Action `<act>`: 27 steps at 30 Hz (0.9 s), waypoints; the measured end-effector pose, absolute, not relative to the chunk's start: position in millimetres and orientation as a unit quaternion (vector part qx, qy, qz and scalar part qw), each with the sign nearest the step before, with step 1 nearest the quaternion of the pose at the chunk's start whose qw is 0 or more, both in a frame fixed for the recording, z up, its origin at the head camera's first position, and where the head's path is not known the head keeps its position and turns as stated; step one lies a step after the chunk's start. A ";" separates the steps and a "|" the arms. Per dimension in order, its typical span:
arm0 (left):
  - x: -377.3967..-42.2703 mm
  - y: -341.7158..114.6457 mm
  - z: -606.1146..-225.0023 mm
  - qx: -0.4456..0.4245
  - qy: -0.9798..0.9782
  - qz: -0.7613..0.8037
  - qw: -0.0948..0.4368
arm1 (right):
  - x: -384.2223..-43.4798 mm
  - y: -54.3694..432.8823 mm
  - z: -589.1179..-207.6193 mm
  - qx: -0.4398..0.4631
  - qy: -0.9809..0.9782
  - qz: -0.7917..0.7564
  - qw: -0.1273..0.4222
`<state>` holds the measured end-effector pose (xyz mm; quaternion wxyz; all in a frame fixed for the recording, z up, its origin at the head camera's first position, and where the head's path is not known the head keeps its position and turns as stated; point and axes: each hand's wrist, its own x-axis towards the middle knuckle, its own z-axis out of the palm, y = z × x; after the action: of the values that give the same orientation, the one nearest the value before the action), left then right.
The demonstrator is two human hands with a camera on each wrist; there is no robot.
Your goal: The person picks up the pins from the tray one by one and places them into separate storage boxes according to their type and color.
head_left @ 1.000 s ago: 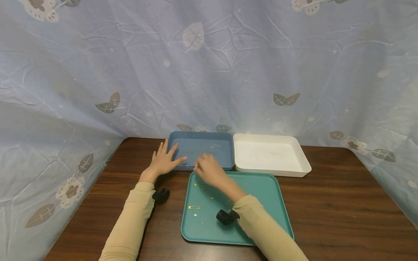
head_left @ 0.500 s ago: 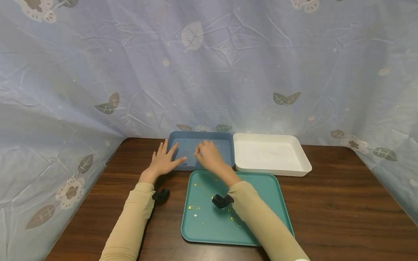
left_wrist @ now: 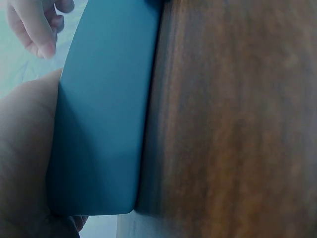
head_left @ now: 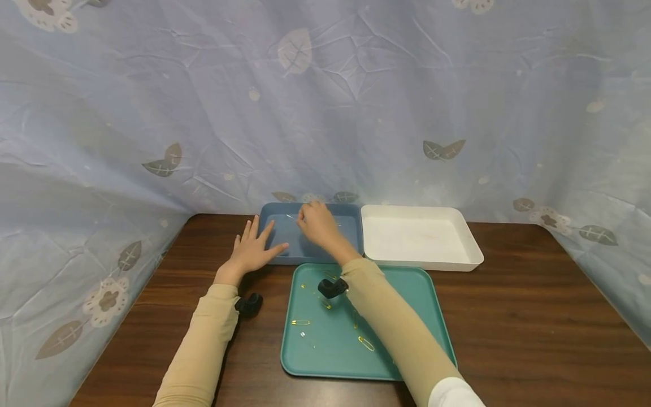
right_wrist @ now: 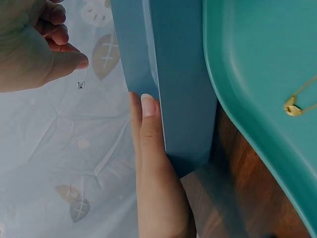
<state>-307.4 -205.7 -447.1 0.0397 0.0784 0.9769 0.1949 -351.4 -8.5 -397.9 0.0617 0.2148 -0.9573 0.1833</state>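
Observation:
My right hand (head_left: 317,226) is over the back of the blue tray (head_left: 351,217). Its thumb and fingers pinch a silver safety pin (right_wrist: 81,83), which hangs head down in the right wrist view. At the blue tray's left side rests my left hand (head_left: 250,252), its fingers spread and straight along the rim, the thumb (right_wrist: 148,111) over the near edge. Nearer to me lies the green tray (head_left: 407,316) with several gold safety pins, one (head_left: 366,343) beside the right forearm and another (head_left: 300,322) at the left. A small silver piece (head_left: 302,334) lies there too.
A shallow white tray (head_left: 419,237) stands right of the blue one, against the fabric backdrop (head_left: 386,113). All the trays sit on a dark wooden table (head_left: 534,316). The right forearm (head_left: 402,322) crosses above the green tray.
My right hand has moved forward from the blue tray's near edge to its back, uncovering more of the green tray. The left hand has kept its place on the rim.

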 end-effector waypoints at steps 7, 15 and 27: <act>-309.4 -205.4 -448.0 0.080 0.977 0.194 0.037 | -367.3 -16.5 -400.7 0.196 -0.965 0.169 0.040; -309.4 -206.6 -448.9 0.077 0.977 0.196 0.040 | -378.2 -19.6 -404.3 0.182 -0.965 0.187 0.025; -306.6 -205.6 -445.5 0.076 0.976 0.199 0.042 | -381.3 -23.9 -407.2 0.153 -0.958 0.242 0.012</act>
<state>-306.6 -205.6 -445.5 0.0421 0.0760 0.9761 0.1992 -381.3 -23.9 -407.2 0.0125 0.1528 -0.9580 0.2424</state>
